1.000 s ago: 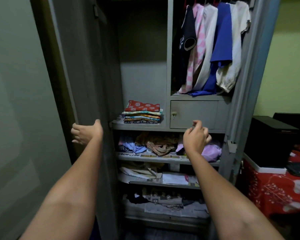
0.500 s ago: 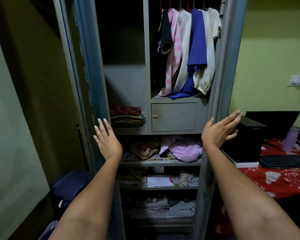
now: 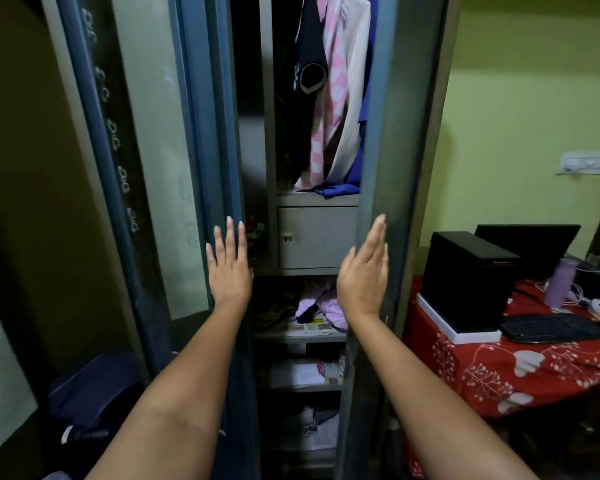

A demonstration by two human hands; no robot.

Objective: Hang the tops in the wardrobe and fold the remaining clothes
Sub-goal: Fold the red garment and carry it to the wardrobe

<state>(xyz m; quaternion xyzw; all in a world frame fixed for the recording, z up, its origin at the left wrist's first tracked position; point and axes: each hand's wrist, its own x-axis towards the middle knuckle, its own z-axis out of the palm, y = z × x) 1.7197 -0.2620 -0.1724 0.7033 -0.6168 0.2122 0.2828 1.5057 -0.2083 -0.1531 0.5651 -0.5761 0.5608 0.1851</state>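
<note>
Both grey metal wardrobe doors had swung nearly shut since a moment ago — hung tops showed through the gap. Left hand and right hand pressed flat, fingers straight, holding nothing — likely closing up.

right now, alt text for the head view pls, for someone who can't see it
Two open hands, the left hand and the right hand, lie flat on the left door and right door of a grey metal wardrobe, with a narrow gap between the doors. Through it show hanging tops, a small locker and cluttered shelves.
</note>
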